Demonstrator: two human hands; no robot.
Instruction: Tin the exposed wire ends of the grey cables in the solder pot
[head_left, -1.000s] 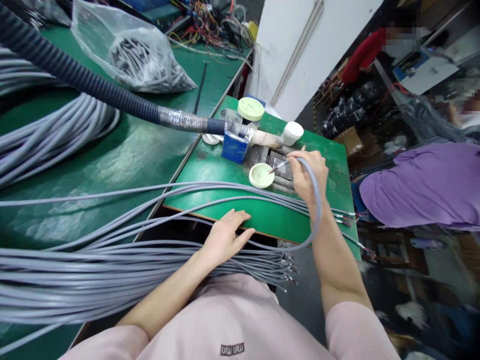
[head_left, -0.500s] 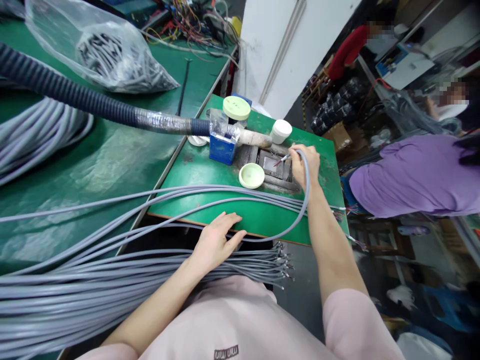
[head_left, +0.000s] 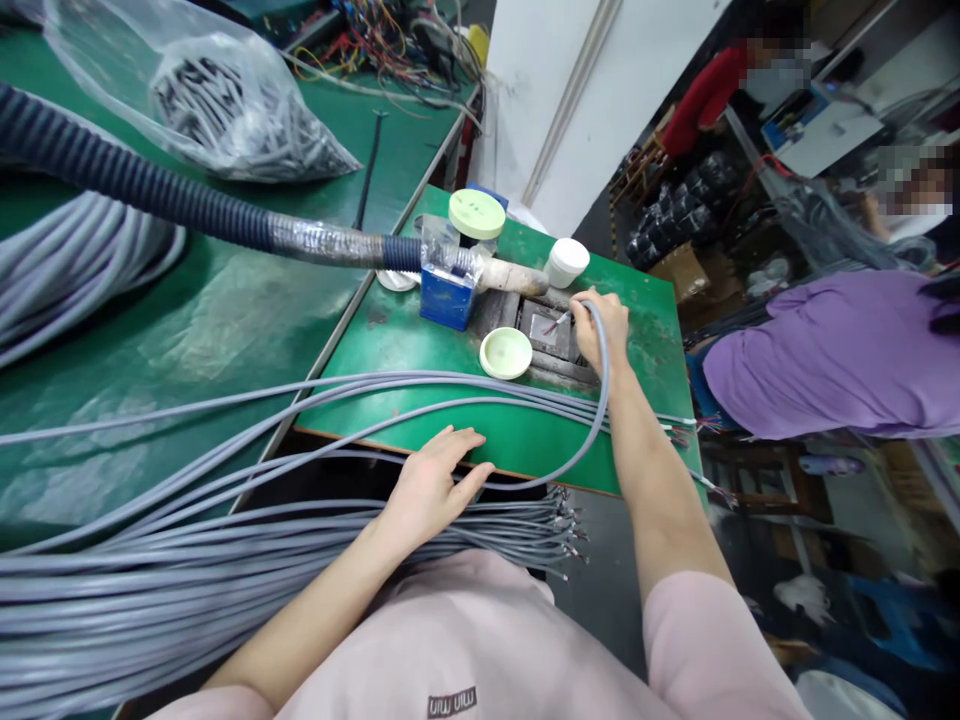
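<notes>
My right hand (head_left: 602, 330) is closed around the end of a grey cable (head_left: 602, 400), which loops down toward me. The stripped wire ends (head_left: 556, 323) of that cable point left over the shiny square surface of a solder pot (head_left: 541, 338); whether they touch it I cannot tell. My left hand (head_left: 437, 480) lies with its fingers apart at the front edge of the green table (head_left: 390, 410), over grey cables. Below it runs a thick bundle of grey cables (head_left: 300, 560) with stripped ends at the right.
A dark corrugated hose (head_left: 202, 210) ends at a blue box (head_left: 446, 297) beside the pot. Around it stand an open pale dish (head_left: 505, 353), a white jar (head_left: 566, 262) and a green-lidded tub (head_left: 476, 213). A bag of cable pieces (head_left: 217, 110) lies at left. A person in purple (head_left: 825, 350) is at right.
My right hand has moved slightly left, bringing the cable's wire ends a little further over the pot. My left hand has stayed where it was.
</notes>
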